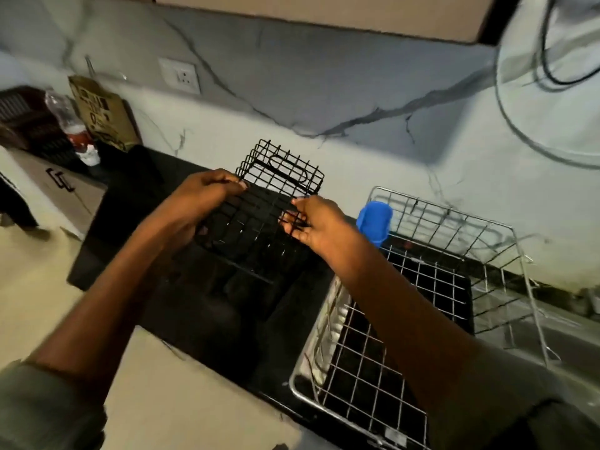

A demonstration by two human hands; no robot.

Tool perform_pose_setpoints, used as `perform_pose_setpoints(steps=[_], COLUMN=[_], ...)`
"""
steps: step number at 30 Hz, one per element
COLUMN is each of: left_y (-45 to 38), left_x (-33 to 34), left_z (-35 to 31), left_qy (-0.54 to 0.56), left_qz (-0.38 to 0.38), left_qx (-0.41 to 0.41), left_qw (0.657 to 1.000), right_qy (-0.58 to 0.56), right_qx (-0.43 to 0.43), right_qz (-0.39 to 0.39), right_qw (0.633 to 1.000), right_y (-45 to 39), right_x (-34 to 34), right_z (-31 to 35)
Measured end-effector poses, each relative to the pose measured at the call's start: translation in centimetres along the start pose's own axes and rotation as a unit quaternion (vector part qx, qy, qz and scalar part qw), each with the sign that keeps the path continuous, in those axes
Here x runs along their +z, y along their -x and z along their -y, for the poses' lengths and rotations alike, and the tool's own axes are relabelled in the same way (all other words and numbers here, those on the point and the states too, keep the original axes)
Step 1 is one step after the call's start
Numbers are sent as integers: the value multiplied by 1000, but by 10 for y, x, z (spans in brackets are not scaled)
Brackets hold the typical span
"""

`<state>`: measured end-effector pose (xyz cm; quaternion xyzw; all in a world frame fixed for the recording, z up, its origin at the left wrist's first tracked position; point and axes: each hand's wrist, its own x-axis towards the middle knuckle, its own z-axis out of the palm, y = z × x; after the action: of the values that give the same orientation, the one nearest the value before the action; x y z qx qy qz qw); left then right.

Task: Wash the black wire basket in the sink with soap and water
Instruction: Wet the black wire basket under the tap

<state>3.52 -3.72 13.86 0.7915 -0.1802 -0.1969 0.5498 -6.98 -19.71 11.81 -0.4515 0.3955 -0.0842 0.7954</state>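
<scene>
The black wire basket (279,172) is held tilted above the dark countertop (207,319), its far end with an oval handle cut-out pointing at the wall. My left hand (207,193) grips the basket's left rim. My right hand (316,227) curls its fingers through the wires on the basket's right side. Both forearms reach in from the bottom of the view. No sink, tap or soap is clearly visible.
A silver wire dish rack (431,287) stands to the right on the counter, with a blue cup (373,222) at its left corner. At the far left stand a plastic bottle (66,116), a brown carton (100,112) and a dark crate (22,118). A wall socket (180,76) sits above.
</scene>
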Motion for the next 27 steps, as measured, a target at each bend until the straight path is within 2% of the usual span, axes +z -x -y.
perform_pose_setpoints(steps=[4, 8, 10, 14, 18, 21, 24, 27], left_y=[64, 110, 127, 155, 184, 206, 228, 234], left_x=[14, 54, 86, 159, 248, 316, 383, 440], left_z=[-70, -99, -103, -113, -127, -138, -148, -147], left_qy=[64, 130, 146, 176, 211, 218, 270, 337], left_qz=[56, 48, 69, 158, 220, 258, 294, 346], left_qx=[-70, -90, -109, -140, -125, -102, -116, -179], left_qw=[994, 986, 981, 961, 944, 936, 910, 857], right_qy=[-43, -33, -34, -45, -51, -13, 38, 75], right_qx=[-19, -8, -12, -41, -92, -137, -192, -200], right_qz=[34, 51, 46, 25, -13, -60, -117, -150], right_qw=[998, 998, 998, 998, 994, 989, 974, 965], right_y=[68, 132, 156, 189, 219, 241, 254, 252], right_x=[-56, -135, -179, -266, -367, -438, -506, -567], right_z=[32, 43, 44, 44, 40, 33, 24, 12])
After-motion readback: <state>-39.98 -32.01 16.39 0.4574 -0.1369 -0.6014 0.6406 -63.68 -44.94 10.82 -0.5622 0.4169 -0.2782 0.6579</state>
